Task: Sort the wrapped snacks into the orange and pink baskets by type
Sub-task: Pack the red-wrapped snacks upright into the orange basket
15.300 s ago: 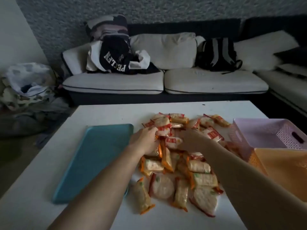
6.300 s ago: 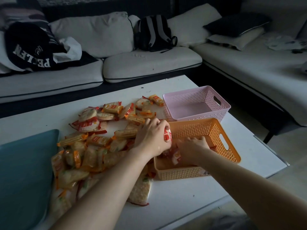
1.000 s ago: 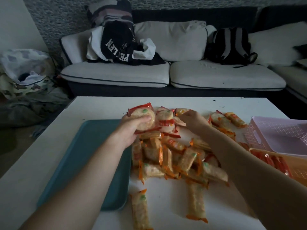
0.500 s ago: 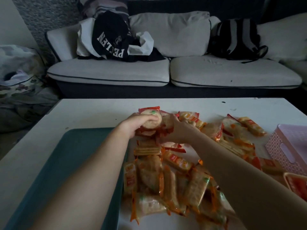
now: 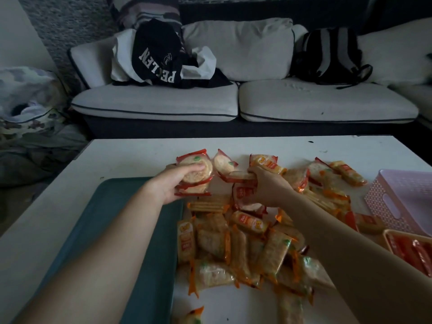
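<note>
A heap of wrapped snacks [image 5: 245,244] covers the middle of the white table [image 5: 131,155]: round red-edged packs and long orange-edged packs. My left hand [image 5: 174,183] grips a stack of round red-edged packs [image 5: 195,175] at the heap's far left. My right hand [image 5: 266,188] grips more red-edged packs [image 5: 243,191] beside it, fingers curled round them. The pink basket [image 5: 402,202] stands at the right edge. The orange basket [image 5: 411,249] sits in front of it, with red-edged packs inside.
A teal tray [image 5: 121,242] lies flat on the table's left half, under my left forearm. Behind the table stands a white sofa [image 5: 210,101] with clothes and a black backpack [image 5: 332,54]. A pile of bedding sits on the floor at the left.
Both hands stay at the heap's far side. My right hand has closed round red-edged packs next to the left hand's stack. The camera has tilted, and the orange basket shows more.
</note>
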`<state>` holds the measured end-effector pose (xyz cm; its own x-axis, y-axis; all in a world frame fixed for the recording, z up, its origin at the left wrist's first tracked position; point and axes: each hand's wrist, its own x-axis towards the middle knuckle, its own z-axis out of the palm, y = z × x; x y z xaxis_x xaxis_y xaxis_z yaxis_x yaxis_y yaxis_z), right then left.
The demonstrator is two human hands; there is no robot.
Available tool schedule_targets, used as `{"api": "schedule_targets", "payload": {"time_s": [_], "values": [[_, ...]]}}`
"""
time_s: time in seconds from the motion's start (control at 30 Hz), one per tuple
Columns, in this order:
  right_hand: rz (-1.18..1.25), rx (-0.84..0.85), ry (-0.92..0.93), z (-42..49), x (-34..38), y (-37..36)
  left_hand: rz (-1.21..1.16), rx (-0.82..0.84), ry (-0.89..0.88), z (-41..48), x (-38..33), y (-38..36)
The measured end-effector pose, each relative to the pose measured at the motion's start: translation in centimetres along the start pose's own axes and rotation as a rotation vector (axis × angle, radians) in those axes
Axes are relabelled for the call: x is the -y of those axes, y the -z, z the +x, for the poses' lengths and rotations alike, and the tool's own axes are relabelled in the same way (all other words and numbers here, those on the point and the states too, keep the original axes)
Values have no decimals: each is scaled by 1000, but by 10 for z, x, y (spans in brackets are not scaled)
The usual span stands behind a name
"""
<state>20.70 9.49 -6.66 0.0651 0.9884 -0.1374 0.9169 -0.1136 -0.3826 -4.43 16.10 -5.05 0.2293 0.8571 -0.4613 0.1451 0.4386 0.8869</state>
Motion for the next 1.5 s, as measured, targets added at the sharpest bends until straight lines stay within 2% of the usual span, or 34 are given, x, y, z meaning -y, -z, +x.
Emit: {"api": "schedule_targets", "payload": {"time_s": [0.17, 0.33, 0.53, 0.63, 0.83, 0.93, 1.03, 1.13, 1.23, 1.3, 1.4, 1.5], "values": [[260, -120, -62, -18, -9, 4, -91, -1, 8, -24, 4, 7], [516, -214, -115, -43, -9, 30, -194, -17, -59, -58, -9, -8], [952, -263, -142, -107, -2, 81, -222, 43, -108, -112, -31, -50], [1020, -289, -155, -148, -12, 105, -243, 101, -118, -141, -35, -86], [1030, -450, -189, -247, -74, 145, -191, 317, -123, -190, -23, -197], [1025, -537, -273, -291, -119, 149, -119, 386, -159, -206, -9, -261], [1004, -595, -375, -325, -161, 145, 14, 346, -237, -216, 9, -315], [955, -578, -427, -347, -193, 141, 220, 344, -324, -217, 26, -352], [709, -399, -458, -351, -214, 138, 450, 326, -400, -214, 35, -372], [482, -296, -439, -348, -216, 137, 495, 300, -460, -209, 35, -377], [267, -398, -406, -341, -209, 146, 476, 207, -545, -203, 30, -374], [258, -534, -339, -333, -206, 149, 523, 130, -639, -196, 29, -372]]}}
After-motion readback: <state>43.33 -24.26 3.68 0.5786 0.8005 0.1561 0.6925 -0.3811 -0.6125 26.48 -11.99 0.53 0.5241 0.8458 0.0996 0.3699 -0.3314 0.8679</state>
